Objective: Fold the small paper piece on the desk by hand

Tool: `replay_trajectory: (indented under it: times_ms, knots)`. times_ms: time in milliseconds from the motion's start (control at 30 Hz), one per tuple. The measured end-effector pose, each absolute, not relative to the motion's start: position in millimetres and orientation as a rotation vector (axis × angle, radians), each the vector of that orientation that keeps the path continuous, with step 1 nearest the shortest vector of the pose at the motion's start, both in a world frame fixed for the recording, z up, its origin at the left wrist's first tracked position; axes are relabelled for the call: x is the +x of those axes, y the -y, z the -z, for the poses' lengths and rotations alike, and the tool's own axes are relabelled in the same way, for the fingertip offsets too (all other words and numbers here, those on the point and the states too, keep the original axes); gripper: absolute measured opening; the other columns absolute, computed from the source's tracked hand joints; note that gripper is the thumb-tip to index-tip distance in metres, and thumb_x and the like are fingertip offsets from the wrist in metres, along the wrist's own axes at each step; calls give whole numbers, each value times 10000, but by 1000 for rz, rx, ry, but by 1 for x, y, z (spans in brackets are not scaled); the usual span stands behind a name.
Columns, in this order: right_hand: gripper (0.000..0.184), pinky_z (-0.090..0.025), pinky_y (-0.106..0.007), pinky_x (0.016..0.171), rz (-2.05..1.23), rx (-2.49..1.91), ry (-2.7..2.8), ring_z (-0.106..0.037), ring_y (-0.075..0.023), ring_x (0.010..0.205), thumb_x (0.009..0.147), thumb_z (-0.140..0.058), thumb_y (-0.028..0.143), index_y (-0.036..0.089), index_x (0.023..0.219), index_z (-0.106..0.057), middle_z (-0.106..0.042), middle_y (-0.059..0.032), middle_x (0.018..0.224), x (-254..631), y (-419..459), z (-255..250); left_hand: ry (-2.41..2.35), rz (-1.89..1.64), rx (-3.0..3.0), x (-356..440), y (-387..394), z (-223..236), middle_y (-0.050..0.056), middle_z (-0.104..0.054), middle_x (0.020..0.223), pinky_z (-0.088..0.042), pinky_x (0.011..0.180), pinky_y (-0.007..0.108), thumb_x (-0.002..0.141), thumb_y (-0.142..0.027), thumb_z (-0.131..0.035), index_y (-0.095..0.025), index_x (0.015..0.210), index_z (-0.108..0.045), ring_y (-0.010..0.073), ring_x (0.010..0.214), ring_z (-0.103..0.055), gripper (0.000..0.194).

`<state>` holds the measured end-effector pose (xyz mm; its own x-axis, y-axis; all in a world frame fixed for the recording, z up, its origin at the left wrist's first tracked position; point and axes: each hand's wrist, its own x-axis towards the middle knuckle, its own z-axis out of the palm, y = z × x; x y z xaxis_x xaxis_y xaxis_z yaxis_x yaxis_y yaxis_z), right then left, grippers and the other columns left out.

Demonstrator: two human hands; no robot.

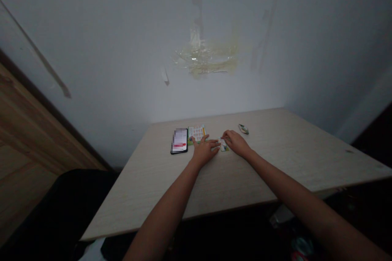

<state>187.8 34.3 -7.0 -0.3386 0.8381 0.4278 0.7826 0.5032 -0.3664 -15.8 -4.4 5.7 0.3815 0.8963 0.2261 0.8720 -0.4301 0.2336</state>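
A small printed card [224, 146] in white, green and yellow lies on the table between my hands. My left hand [203, 151] rests low with its fingers spread, its fingertips at the card's left edge. Under its thumb and index finger is part of a printed sheet [197, 131] with rows of small pictures. At the card's upper edge, my right hand [236, 142] has thumb and fingers pressed together. Whatever is in that pinch is too small to make out. A phone [180, 142] with a lit, partly blurred screen lies left of the sheet.
The pale wooden table [147, 187] stands against a grey wall [122, 49] with peeling tape [211, 59]. A small crumpled wrapper [243, 129] lies beyond my right hand. To the left are a dark chair-like shape [70, 200] and wooden panelling [33, 130].
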Motion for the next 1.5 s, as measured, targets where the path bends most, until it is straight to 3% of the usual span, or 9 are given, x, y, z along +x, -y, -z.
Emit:
replay_trajectory:
  times_ms: [500,733,1133,1500]
  knots:
    - [157,-437,-286,879,-157,-1148,2276,-570,-180,970,904,-487,116,165,1001,-599,-623,-71,989,191,-25,0,-1643,-529,2519,-14,5,-8,-77,-621,1361,69,1140,721,928,-490,-512,-470,1168,-680,318,1389,-364,294]
    - [141,-452,-306,852,-171,-1008,2282,-573,-191,933,881,-499,104,167,946,-606,-626,-74,953,196,-21,0,-1642,-543,2532,-14,4,-6,-78,-624,1356,60,1101,773,929,-484,-521,-480,1176,-671,325,1372,-383,289]
    - [182,-478,-327,839,-210,-812,2283,-586,-200,907,800,-528,61,194,896,-608,-625,-65,917,204,-11,-2,-1657,-542,2523,-13,6,-6,-57,-624,1361,28,1151,713,932,-482,-514,-459,1195,-674,314,1374,-383,308]
    - [208,-475,-336,848,-255,-716,2278,-589,-196,882,749,-533,27,206,824,-609,-627,-47,872,204,-3,-6,-1619,-591,2517,-15,4,-4,-69,-637,1341,89,1107,757,932,-484,-517,-466,1172,-677,317,1360,-397,289]
